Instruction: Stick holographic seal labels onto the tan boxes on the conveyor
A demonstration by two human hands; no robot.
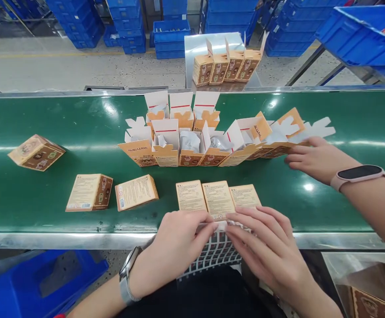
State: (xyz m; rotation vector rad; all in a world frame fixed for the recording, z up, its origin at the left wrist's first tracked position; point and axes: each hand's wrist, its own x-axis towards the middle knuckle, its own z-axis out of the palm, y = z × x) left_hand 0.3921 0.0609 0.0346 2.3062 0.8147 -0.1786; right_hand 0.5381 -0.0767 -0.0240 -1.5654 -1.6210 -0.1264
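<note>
My left hand (pixel 181 245) and my right hand (pixel 272 247) meet at the belt's near edge. A small white piece (pixel 221 226) lies between their fingertips, above a white-gridded sheet (pixel 212 251). The left thumb and index finger are pinched on the white piece, and the right fingertips touch its other side. Just beyond the hands, three closed cartons lie side by side, text side up: a left one (pixel 191 195), a middle one (pixel 218 198) and a right one (pixel 244 195). The right hand partly covers the right one.
Open cartons (pixel 165 154) holding pouches stand on the green belt (pixel 89 110). Another person's hand (pixel 318 159) touches the rightmost ones. Three closed cartons (pixel 89 193) lie left. More cartons (pixel 223 68) stand beyond the belt; a blue crate (pixel 16 287) is below left.
</note>
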